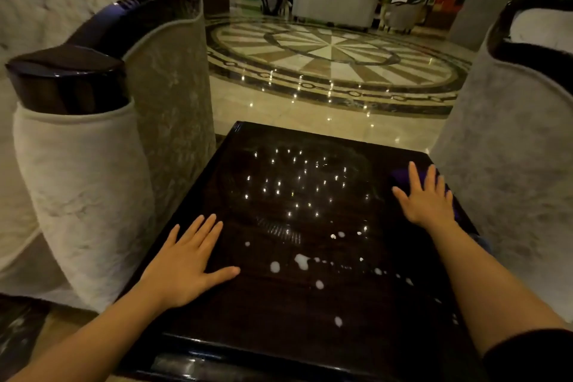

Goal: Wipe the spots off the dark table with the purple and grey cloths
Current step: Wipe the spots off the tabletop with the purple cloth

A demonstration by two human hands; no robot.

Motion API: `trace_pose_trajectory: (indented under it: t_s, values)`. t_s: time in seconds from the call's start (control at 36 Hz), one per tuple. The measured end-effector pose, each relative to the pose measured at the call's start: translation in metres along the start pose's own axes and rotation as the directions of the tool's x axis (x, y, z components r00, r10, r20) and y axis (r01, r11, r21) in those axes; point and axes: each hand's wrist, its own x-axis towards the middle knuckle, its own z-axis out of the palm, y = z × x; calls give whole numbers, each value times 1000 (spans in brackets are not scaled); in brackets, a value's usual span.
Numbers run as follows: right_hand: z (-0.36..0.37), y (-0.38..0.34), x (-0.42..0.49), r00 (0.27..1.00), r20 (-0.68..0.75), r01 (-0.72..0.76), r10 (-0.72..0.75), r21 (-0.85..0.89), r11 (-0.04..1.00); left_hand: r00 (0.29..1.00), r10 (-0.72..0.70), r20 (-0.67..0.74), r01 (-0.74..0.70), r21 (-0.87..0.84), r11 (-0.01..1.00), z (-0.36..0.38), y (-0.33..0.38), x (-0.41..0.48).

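Flat grip — right hand (429,198) on purple cloth (400,175) | glossy table (279,304) | white spots (302,260)

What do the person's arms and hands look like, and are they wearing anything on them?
Both hands are bare: no gloves, rings, watch or bracelets show on the left hand or the right hand. The forearms are uncovered too. The only clothing visible is a dark sleeve on the right arm, pushed up near the elbow at the picture's lower right corner.

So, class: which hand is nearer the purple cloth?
Right. The right hand lies flat on the purple cloth at the table's right edge; the left hand rests flat near the left edge, well apart from it.
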Motion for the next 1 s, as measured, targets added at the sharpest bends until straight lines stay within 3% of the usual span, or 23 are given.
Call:
trace_pose_trajectory:
  t_s: [0.22,0.42,0.56,0.81,1.0]
  values:
    - [12,19,34,992,58,-117,116,16,993,1000,17,6,-17,-5,1000,-1,-2,2]
    - [5,30,58,968,207,-140,145,-38,989,1000,24,11,-24,-23,999,-4,0,1]
    - [9,23,48,978,145,-142,149,-60,988,1000,27,0,-27,-35,999,-3,-1,1]
    - [17,-3,27,994,84,-74,74,-4,997,999,44,-21,-44,-28,999,0,-3,3]
    - [24,-40,3,989,85,121,-124,35,992,998,52,-27,-52,-10,999,1,-1,1]
